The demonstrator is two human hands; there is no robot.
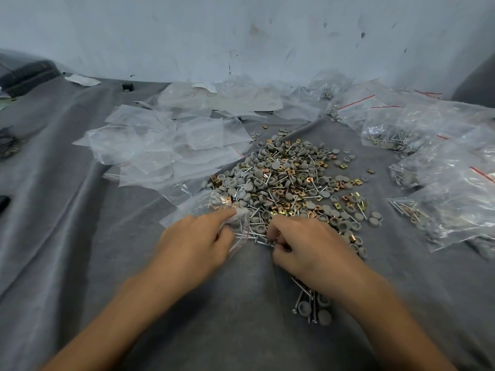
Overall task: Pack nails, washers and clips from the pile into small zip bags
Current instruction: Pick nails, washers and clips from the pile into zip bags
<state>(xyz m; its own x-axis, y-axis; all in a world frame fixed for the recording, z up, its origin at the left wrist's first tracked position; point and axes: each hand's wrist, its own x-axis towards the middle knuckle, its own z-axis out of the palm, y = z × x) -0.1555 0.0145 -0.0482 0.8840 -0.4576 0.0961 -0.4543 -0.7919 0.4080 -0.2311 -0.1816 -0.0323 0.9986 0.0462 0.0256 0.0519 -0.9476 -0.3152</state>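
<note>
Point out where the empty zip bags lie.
In the head view, the empty zip bags lie heaped on the left, beside the hardware pile.

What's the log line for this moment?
left hand: grips small clear plastic zip bag | right hand: pinches silver metal nails | mixed pile of grey washers, brass clips and nails: just beyond hands

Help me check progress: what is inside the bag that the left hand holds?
Through the clear bag, a few nails and a gold clip show. The left hand covers the bag's near end, so anything lying there is hidden.
</note>
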